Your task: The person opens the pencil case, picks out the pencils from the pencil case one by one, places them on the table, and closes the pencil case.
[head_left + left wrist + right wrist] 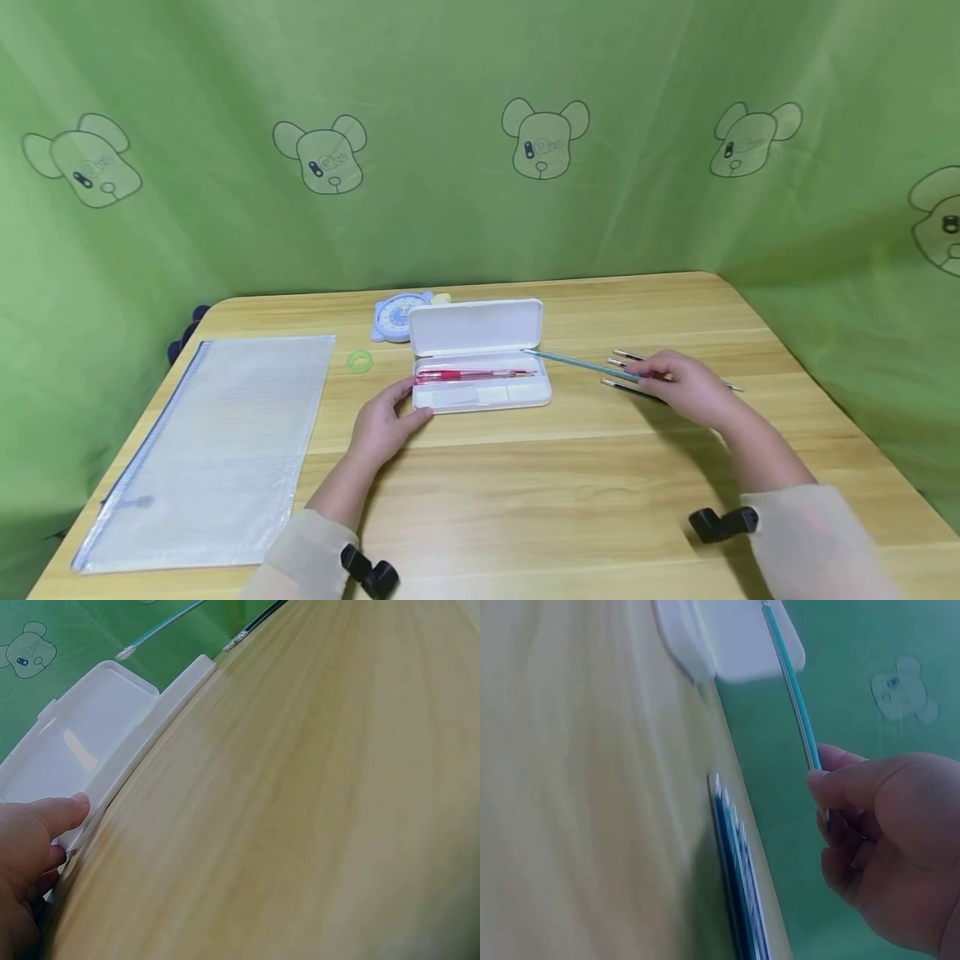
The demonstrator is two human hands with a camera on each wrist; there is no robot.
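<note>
A white pencil case [477, 327] lies with its lid raised near the middle of the table. Inside it are a red pen [444, 377] and a slim pencil with a bare wood tip [522, 375]. My left hand [381, 427] grips the case's left end, thumb over the front rim and fingers along the side. Between thumb and fingers, my right hand [696, 390] pinches a light blue pencil [793, 691] near one end; its other end reaches the case's right edge in the head view. Several dark pencils [733, 862] lie on the table below that hand.
Left on the table lies a clear mesh zip pouch [217, 450]. A green ring [360, 361] sits between pouch and case. Behind the case is a blue clock-like thing [392, 318], partly hidden by the lid. A green curtain [435, 225] hangs around the table.
</note>
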